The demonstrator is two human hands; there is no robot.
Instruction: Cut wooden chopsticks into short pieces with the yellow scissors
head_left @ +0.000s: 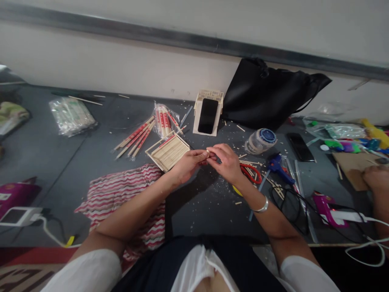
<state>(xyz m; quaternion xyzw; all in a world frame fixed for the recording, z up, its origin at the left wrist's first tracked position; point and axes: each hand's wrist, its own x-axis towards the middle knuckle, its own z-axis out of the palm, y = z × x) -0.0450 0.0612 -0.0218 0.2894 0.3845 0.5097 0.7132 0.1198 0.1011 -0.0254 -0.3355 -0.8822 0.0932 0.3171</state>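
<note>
My left hand (187, 164) and my right hand (226, 162) meet above the dark mat (194, 198), fingers pinched together on a small pale piece (208, 153) held between them; I cannot make out what it is. A silver bangle (261, 207) sits on my right wrist. Just left of my left hand lies a flat panel of wooden sticks (168, 151). Red-handled scissors (251, 172) lie right of my right hand.
Loose and bagged chopsticks (138, 136), a stick-built stand holding a phone (208, 114), a black bag (267, 95), a tape roll (260, 140), a blue glue gun (278, 165), a pink glue gun (326, 207), a striped cloth (121, 194). Another person's hand (377, 176) rests far right.
</note>
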